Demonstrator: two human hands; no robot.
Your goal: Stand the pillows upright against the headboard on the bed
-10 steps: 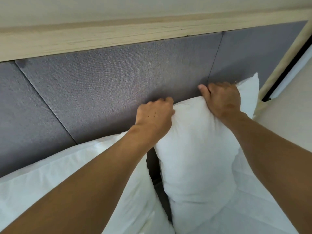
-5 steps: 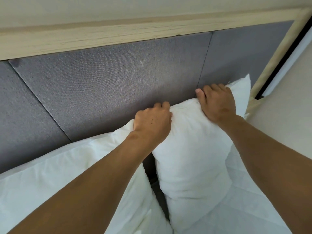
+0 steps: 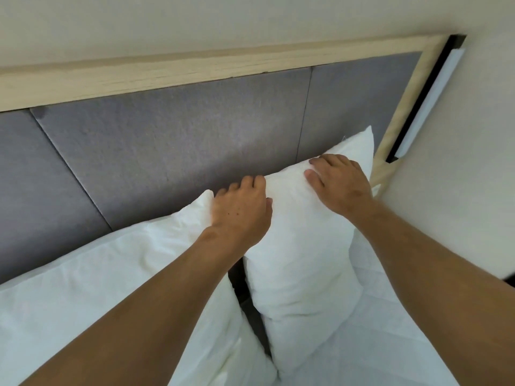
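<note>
— Item one: right pillow. Where is it?

— Standing on end at the head of the bed, near its right edge, with its back against the grey headboard. One top corner pokes up past the right hand.

— And the hands?

— Both are on its top edge. The left hand is curled over the near top corner, fingers hooked behind, so that grip is closed on the pillow. The right hand lies flatter, fingers spread, pressing the top down and back. I cannot tell whether it pinches any cloth.

— Item two?

— Left pillow, further along the head of the bed, leaning on the headboard and lower than the first. A dark gap runs between the two, and they are close at the top.

— How would you rate the handling?

— Light, soft and limp, I would judge. The filling dents under the fingers and the case wrinkles. It looks unbreakable and not slippery, but likely to slump or fold at the middle.

— Best place to hold it?

— The two top corners or the top seam, where the cloth bunches. Pushing on the middle would probably only sink in.
</note>
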